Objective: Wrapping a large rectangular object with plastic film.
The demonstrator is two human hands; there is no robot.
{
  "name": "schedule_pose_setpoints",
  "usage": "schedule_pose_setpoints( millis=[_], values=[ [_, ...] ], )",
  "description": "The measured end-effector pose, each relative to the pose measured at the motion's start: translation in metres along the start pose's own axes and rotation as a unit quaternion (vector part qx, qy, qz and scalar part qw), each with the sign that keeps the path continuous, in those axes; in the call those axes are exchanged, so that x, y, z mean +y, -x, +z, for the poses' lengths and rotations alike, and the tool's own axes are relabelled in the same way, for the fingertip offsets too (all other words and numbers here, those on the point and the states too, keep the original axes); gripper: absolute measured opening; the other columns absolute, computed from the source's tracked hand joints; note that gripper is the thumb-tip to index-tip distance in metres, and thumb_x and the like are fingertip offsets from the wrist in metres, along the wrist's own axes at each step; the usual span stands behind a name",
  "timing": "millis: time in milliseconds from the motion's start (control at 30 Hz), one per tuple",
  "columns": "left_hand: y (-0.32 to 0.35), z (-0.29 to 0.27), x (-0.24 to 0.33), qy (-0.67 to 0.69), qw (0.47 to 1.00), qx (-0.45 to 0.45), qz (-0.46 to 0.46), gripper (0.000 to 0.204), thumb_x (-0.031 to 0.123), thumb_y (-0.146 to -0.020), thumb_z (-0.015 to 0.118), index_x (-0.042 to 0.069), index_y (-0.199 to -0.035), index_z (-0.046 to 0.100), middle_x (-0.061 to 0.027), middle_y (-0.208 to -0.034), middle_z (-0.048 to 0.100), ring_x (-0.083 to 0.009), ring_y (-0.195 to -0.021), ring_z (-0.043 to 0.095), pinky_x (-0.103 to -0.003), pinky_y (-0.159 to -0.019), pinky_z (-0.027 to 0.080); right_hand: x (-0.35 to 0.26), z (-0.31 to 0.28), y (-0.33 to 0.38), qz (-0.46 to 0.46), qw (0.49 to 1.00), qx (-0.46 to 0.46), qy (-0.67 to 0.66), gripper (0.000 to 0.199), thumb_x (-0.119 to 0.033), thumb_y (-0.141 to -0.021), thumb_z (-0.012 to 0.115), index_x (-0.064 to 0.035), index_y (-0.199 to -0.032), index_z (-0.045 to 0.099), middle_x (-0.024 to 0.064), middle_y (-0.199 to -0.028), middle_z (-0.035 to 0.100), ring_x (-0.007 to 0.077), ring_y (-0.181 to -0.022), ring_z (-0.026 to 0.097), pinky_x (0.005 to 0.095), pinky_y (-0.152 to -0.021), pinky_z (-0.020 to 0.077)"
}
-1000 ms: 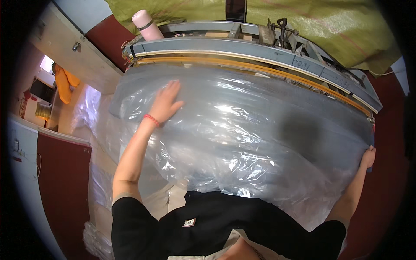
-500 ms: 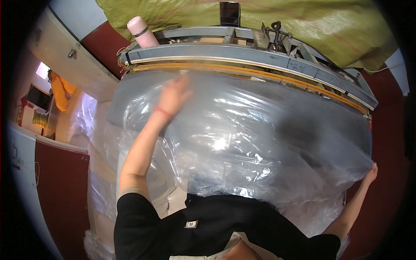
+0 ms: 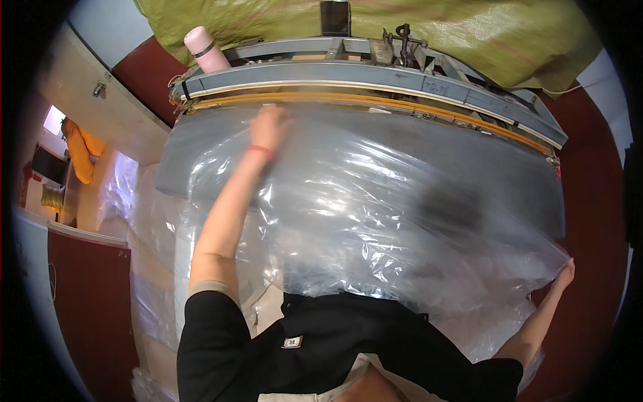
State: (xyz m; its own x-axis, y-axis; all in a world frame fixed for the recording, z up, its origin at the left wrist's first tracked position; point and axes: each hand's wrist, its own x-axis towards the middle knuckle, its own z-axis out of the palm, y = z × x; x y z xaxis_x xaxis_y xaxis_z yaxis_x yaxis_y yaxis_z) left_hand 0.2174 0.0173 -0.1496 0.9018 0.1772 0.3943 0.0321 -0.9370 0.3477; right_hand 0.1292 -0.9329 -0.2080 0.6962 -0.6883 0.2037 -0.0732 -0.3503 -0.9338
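Note:
A wide sheet of clear plastic film (image 3: pixel 335 194) lies wrinkled and shiny over a dark grey work surface and drapes toward my body. On its far left part, close to the long orange strip (image 3: pixel 321 97) of the machine, is my left hand (image 3: pixel 269 126); its fingers are smeared by motion, so their grip cannot be made out. A red band circles that wrist. Out at the far right, my right hand (image 3: pixel 568 272) is closed on a corner of the film and holds it stretched. Behind the strip runs the grey metal bar (image 3: pixel 295 72) of the machine.
A pink flask (image 3: pixel 206 50) stands behind the bar's left end. A metal clamp (image 3: pixel 403 43) sits on the frame. Yellow-green woven sheeting (image 3: pixel 462 33) hangs behind. At left are a pale door (image 3: pixel 100 100), an orange object (image 3: pixel 82 151) and a dark red panel (image 3: pixel 90 301).
My left hand has moved farther away and a little right across the film, nearer the orange strip. My right hand, still holding the corner, has drawn slightly nearer. The whole view has shifted a little.

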Motion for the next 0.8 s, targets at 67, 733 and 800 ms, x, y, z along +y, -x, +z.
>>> schedule_pose_setpoints(
  millis=[67,733,800],
  values=[
    [-0.001,-0.003,-0.002,-0.020,1.000,0.006,0.016,0.012,0.020,-0.069,0.059,0.008,-0.073,0.060,-0.0096,-0.081,0.056,-0.0270,-0.084,0.053,-0.040,-0.072,0.041,-0.007,0.010,-0.015,-0.013,0.999,0.025,0.029,0.037,-0.033,-0.085,0.048,0.0018,-0.093,0.059,0.0072,-0.088,0.059,0.0144,-0.078,0.053,0.0270,-0.071,0.0429],
    [-0.049,0.008,-0.234,0.355,0.884,0.253,-0.170,0.016,0.017,-0.081,0.055,0.008,-0.069,0.054,0.0052,-0.061,0.046,-0.0037,-0.053,0.037,-0.018,-0.047,0.030,-0.132,0.370,-0.032,-0.151,0.986,0.007,-0.077,0.016,-0.016,-0.079,0.058,-0.0011,-0.074,0.053,0.0027,-0.064,0.054,0.0096,-0.058,0.048,0.0233,-0.056,0.0393],
    [-0.057,0.020,-0.217,0.351,0.873,0.273,-0.201,0.017,0.018,-0.080,0.056,0.008,-0.067,0.053,0.0052,-0.061,0.047,-0.0035,-0.053,0.037,-0.018,-0.047,0.029,-0.130,0.360,-0.038,-0.121,0.990,0.050,-0.059,0.017,-0.015,-0.074,0.063,-0.0012,-0.074,0.053,0.0021,-0.065,0.054,0.0093,-0.058,0.048,0.0231,-0.056,0.0403]
  ],
)
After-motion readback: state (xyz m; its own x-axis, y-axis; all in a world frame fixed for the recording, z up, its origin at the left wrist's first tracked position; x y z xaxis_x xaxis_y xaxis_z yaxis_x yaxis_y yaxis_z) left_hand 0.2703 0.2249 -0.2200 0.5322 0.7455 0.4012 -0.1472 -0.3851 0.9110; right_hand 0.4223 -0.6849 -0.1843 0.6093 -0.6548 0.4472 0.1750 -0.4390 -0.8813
